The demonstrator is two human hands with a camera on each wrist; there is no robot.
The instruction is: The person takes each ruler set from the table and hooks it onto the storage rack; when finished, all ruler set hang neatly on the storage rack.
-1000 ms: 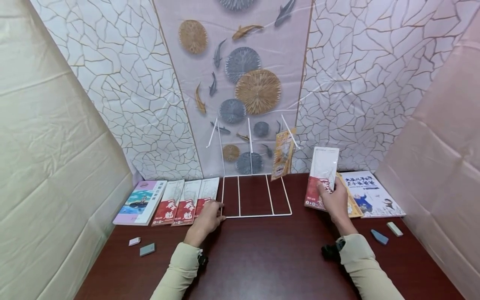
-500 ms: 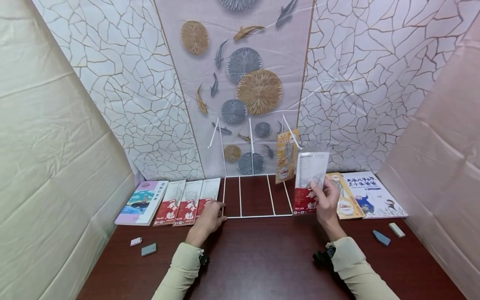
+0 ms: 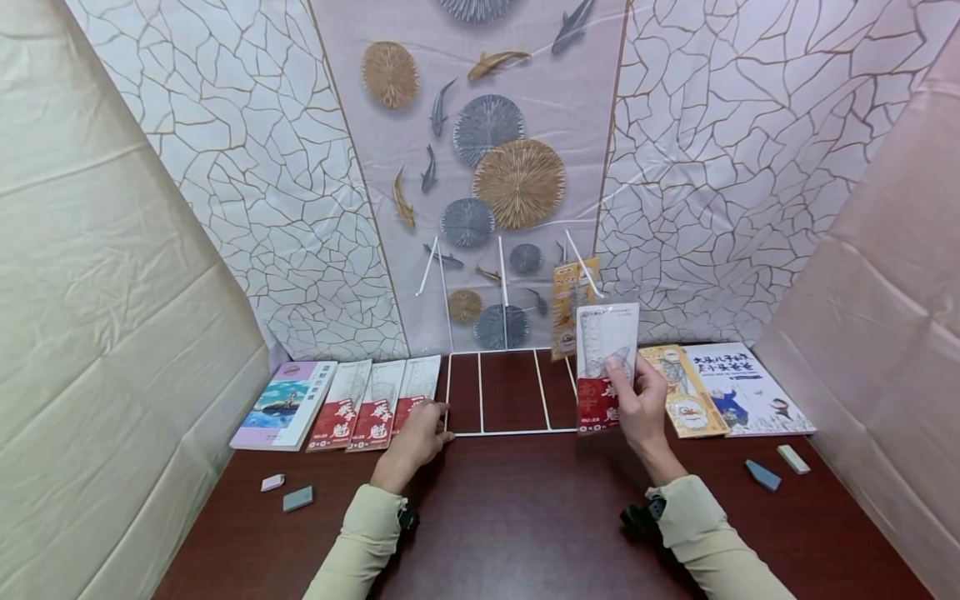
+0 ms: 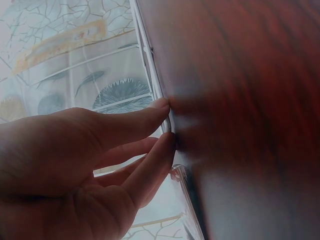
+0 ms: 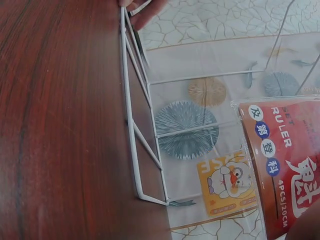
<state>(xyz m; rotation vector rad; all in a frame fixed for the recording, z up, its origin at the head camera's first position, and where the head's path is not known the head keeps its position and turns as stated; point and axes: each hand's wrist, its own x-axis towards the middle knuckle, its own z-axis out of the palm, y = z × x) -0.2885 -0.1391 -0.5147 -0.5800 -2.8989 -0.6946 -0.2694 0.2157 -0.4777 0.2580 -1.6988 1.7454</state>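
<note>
My right hand (image 3: 637,402) holds up a red-and-white ruler set packet (image 3: 600,342), thumb across its front. In the right wrist view that ruler set (image 5: 272,150) shows its printed red end. At the left front corner of a white wire rack (image 3: 517,432), my left hand (image 3: 420,437) pinches the wire; in the left wrist view its thumb and finger meet on the rack (image 4: 150,65). From the rack's right prong hangs a yellow packet (image 3: 565,321) with a duck print. The held ruler set is just right of it, partly covering the rack's right end.
Three similar ruler sets (image 3: 372,417) and a purple-edged book (image 3: 277,408) lie left of the rack. Another yellow packet (image 3: 690,408) and a white book (image 3: 746,392) lie right. Erasers (image 3: 297,499) and a blue piece (image 3: 762,475) are nearer the front.
My right hand has carried the ruler set leftward from above the right-hand yellow packet to the rack's right end. The hanging packet has swung slightly. My left hand stays at the rack's corner.
</note>
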